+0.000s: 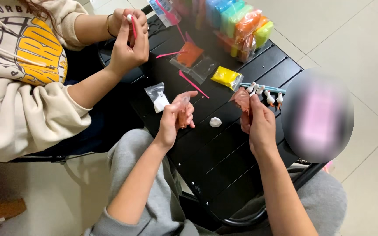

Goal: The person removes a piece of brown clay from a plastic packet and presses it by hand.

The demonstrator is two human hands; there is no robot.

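Two brownish clay packets — perhaps translucent

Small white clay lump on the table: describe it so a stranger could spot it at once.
On the black slatted table, look between the person's left hand and right hand. The small white clay lump lies there bare, unlike the bagged white clay further left.

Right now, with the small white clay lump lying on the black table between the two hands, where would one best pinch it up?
Probably across its sides, coming straight down from above. The white clay lump sits low and rounded on the black table, clear of the left hand and right hand, which both hold brownish clay in clear wrap. A light pinch seems wise, since it looks soft.
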